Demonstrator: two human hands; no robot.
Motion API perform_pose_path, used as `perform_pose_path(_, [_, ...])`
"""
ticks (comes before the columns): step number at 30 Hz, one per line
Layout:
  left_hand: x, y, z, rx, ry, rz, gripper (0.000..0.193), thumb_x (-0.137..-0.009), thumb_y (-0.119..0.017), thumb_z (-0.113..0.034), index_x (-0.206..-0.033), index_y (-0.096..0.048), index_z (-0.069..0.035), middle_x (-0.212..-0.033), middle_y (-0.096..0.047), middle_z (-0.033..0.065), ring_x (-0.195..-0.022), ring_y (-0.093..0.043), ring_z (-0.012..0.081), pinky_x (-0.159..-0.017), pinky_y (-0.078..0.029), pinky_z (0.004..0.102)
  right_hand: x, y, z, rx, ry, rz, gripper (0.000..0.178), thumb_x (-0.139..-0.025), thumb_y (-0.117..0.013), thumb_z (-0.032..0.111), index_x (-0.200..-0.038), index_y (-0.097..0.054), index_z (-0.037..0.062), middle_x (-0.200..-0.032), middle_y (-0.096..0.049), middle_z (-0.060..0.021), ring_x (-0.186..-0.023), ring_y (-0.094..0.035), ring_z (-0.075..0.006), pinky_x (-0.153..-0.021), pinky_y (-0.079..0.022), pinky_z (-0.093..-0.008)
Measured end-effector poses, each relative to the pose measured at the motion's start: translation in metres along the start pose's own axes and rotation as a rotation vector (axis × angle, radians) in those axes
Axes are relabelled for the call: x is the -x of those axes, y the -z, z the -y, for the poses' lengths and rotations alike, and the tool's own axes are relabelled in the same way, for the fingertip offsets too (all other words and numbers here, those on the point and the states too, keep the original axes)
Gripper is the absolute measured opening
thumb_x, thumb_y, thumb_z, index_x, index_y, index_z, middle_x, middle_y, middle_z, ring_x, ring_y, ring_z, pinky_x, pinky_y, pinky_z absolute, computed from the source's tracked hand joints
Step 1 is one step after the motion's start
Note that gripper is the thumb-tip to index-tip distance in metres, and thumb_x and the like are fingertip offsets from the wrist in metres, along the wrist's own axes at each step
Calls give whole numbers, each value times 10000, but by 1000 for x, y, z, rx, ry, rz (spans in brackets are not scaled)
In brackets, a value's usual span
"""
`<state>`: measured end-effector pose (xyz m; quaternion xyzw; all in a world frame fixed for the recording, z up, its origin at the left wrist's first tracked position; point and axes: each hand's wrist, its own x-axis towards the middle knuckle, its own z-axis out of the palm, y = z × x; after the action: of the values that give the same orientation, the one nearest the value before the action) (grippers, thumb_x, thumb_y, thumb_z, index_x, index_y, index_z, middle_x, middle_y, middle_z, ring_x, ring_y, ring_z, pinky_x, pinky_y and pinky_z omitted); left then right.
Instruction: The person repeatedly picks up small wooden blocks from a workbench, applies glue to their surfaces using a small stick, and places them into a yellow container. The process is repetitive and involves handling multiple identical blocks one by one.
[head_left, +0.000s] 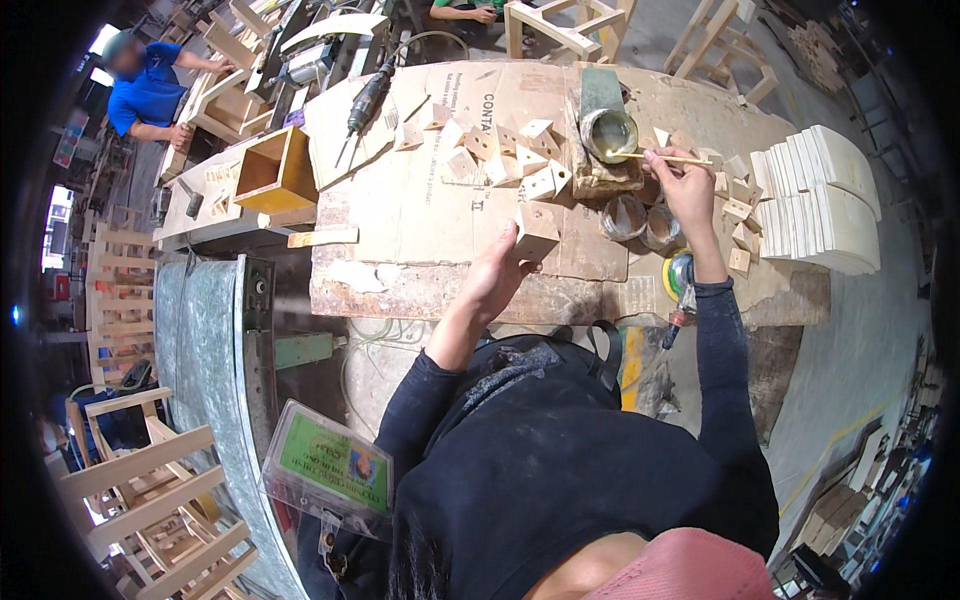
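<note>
1. We hold a small pale triangular wooden block in our left hand, fingers closed around its lower side, above the cardboard-covered worktop near its front edge.
2. Our right hand pinches a thin wooden stick, its tip reaching to the rim of an open round tin of yellowish glue that stands towards the back edge of the worktop.
3. More pale wooden blocks lie scattered just left of the tin; a stack of curved white wooden pieces sits at the right edge.
4. We judge that glue could drip from the stick onto the cardboard or the loose blocks as it crosses from tin to block, since the two are apart.
5. The block could slip, as only the fingertips seem to grip it, and the tin sits on an uneven lump of crusted material that could tip it.
6. We cannot tell how much glue the stick carries, nor which face of the block is coated; our palm hides its underside. Two further tins beneath our right wrist are partly covered.
</note>
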<state>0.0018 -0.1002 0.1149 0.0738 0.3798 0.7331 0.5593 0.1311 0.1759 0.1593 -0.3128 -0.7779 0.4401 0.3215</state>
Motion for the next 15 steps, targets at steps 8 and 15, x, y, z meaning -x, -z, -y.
perform_pose_path(8, [0, 0, -3, 7, 12, -2, 448, -996, -411, -421, -1254, -493, -63, -1172, -577, 68, -1040, -508, 164, -869, -399, 334, 16, -3, -14, -587, -242, -66, 222, -894, -647, 121, -1046, -611, -36, -998, -678, -124, -915, -677, -193, -751, -547, -240])
perform_pose_path(15, [-5, 2, -4, 29, 17, 29, 432, -1004, -394, -403, -1255, -496, -66, -1182, -589, 85, -1048, -547, 179, -882, -436, 350, 17, -4, -26, -725, -425, -126, 248, -900, -646, 166, -1067, -607, -14, -1001, -677, -130, -910, -672, -177, -727, -545, -233])
